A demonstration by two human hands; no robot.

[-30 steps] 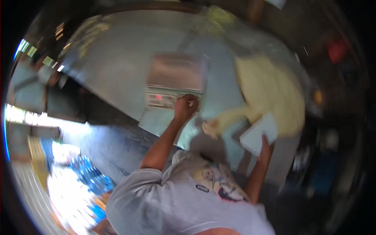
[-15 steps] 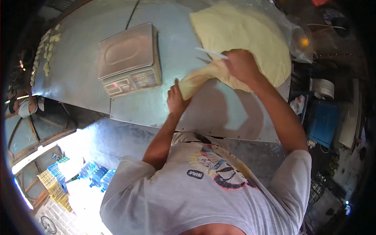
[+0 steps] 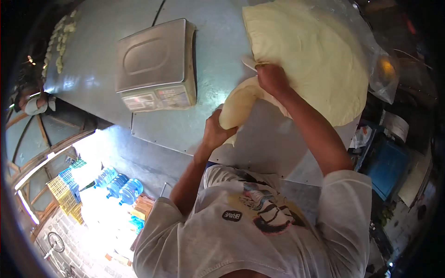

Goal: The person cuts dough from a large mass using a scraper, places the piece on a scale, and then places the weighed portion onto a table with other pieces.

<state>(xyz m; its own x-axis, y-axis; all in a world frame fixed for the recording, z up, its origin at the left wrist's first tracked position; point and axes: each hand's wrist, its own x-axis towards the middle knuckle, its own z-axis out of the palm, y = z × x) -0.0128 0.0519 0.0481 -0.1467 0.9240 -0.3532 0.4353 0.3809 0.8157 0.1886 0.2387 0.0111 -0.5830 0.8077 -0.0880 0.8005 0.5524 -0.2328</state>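
Observation:
A broad slab of pale dough (image 3: 320, 60) covers the right part of the metal table, and a thick strip (image 3: 242, 104) bends away from its near left edge. Around the free end of that strip my left hand (image 3: 217, 131) is closed, with a small tail of dough hanging below the fingers. My right hand (image 3: 273, 79) grips a pale-bladed knife (image 3: 249, 62) in a fist, right where strip and slab meet. The blade points up and left over the slab's edge; its handle is hidden in the fist.
Left of the dough stands a digital scale (image 3: 153, 60) with a metal pan. Small dough pieces (image 3: 61, 41) lie in rows at the table's far left. Clear plastic sheeting (image 3: 387, 78) borders the slab. Blue water bottles (image 3: 130, 191) and a yellow crate (image 3: 62, 192) stand lower left; another person (image 3: 37, 104) is beyond.
My left hand has closed more fully around the strip, whose end now hangs nearer me. The knife has moved against the slab's edge. The whole view has shifted slightly.

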